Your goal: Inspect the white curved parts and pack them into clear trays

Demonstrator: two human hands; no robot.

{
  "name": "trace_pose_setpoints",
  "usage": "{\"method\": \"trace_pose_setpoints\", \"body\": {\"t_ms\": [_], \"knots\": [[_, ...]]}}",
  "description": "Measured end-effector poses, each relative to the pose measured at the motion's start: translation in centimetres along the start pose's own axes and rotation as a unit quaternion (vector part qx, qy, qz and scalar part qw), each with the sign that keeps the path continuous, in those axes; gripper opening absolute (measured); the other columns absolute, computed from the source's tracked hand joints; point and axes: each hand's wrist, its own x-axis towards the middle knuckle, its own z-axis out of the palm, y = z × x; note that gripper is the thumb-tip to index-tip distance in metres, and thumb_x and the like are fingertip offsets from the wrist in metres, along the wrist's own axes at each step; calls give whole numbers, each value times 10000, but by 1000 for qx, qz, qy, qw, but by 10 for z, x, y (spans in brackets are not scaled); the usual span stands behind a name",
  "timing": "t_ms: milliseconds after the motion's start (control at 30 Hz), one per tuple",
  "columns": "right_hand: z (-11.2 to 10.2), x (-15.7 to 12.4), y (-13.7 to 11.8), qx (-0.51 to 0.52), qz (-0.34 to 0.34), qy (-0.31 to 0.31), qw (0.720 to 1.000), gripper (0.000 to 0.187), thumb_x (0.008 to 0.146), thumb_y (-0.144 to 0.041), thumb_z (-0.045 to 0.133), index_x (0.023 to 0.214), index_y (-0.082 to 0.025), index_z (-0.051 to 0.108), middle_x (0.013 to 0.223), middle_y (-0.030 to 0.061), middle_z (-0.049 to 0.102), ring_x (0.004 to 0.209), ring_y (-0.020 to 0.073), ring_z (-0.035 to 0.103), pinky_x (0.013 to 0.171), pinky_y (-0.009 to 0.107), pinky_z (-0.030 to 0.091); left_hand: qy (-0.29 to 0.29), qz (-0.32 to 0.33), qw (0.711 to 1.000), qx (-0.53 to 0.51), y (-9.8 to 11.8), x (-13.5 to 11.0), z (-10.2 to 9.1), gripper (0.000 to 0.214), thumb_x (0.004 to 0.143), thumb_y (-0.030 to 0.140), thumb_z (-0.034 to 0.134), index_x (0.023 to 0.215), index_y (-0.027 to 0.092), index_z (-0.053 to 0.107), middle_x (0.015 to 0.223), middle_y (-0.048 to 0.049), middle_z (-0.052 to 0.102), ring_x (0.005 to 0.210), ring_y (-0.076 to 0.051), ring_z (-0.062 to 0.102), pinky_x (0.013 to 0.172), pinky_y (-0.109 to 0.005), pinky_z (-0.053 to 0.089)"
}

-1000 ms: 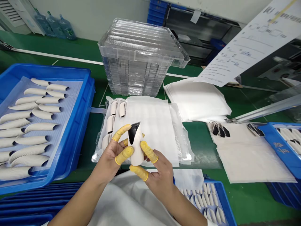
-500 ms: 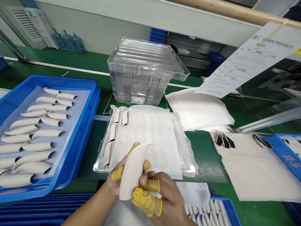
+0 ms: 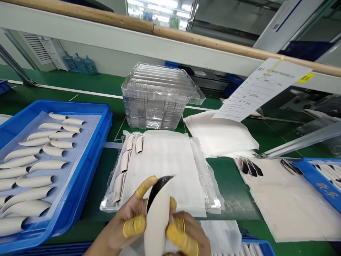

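The left hand (image 3: 130,227) and right hand (image 3: 186,236), in yellow finger cots (image 3: 140,225), pinch a curved white black-lined piece (image 3: 157,224) at the near edge of a clear plastic tray (image 3: 105,208). Only four such pieces lie along the left edge of the tray's white foam sheet (image 3: 165,167), with much of the sheet uncovered; the blue tray (image 3: 87,170) left of it holds many more.

Bright, even overhead light, soft shadows.
Ceiling lights (image 3: 157,5) glare above the stacked trays (image 3: 153,96); the rail (image 3: 149,25) bows toward the edges; the white piece (image 3: 157,222) looks slightly blurred.
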Motion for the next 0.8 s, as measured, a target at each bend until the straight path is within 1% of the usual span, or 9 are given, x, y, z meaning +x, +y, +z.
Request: {"method": "trace_pose_setpoints", "body": {"t_ms": [33,100,167,233,400,533,600,700,800], "knots": [[4,5,1,-14,-59,29,998,446,797,-543,715,1216,-395,685,899,65,759,756,291,696,660,420,551,-1,2,1000,-9,3,0,3,739,756,494,746,1429,415,452,1061,-74,726,982,-288,700,949,-508,492],[13,13,-1,-24,-91,65,993,612,815,-588,679,1378,-395,538,992,68,748,808,282,705,694,415,565,1,0,1000,-13,10,2,9,679,806,428,724,1430,383,459,1045,-84,734,1069,-305,674,952,-506,492],[19,18,-9,-15,-25,63,998,671,811,-544,713,1418,-417,457,1130,54,719,909,269,702,784,418,570,21,-3,1000,0,17,4,15,682,817,386,726,1440,372,448,1025,-78,739,1082,-301,668,948,-481,504],[22,22,-18,-11,42,49,998,674,811,-442,760,1405,-414,446,1212,42,692,977,252,688,836,408,560,69,0,997,23,22,5,21,712,829,341,724,1466,383,408,1058,-67,734,1062,-277,673,949,-454,512],[23,29,-22,-6,157,30,987,568,819,-359,759,1319,-294,497,963,27,743,828,195,654,812,370,543,187,41,972,135,19,-4,26,760,831,254,725,1484,400,365,1253,-62,668,1177,-249,606,1008,-414,480],[25,35,-16,104,248,13,963,584,753,-418,812,1231,-267,513,888,16,734,797,176,640,818,350,513,229,100,939,236,18,-11,12,796,756,210,793,1443,400,437,1342,-52,611,1267,-254,538,1063,-375,430],[28,36,-14,221,301,-34,927,605,733,-486,816,1202,-244,518,834,21,726,769,173,651,754,319,506,230,143,932,240,22,-8,-1,649,779,274,776,1373,376,534,1308,-55,622,1226,-243,560,1042,-360,444],[38,34,-13,404,365,-113,831,610,687,-614,797,1082,-214,560,719,9,698,608,131,616,602,245,468,234,196,930,204,28,-2,-21,353,773,366,776,1115,309,714,1126,-58,687,1039,-209,631,911,-314,513],[55,30,-10,512,416,-123,741,624,625,-646,819,1012,-205,605,722,4,697,538,78,554,546,187,424,227,184,949,115,27,3,-33,237,713,432,813,859,258,745,878,-35,696,765,-157,636,690,-264,536]]}}
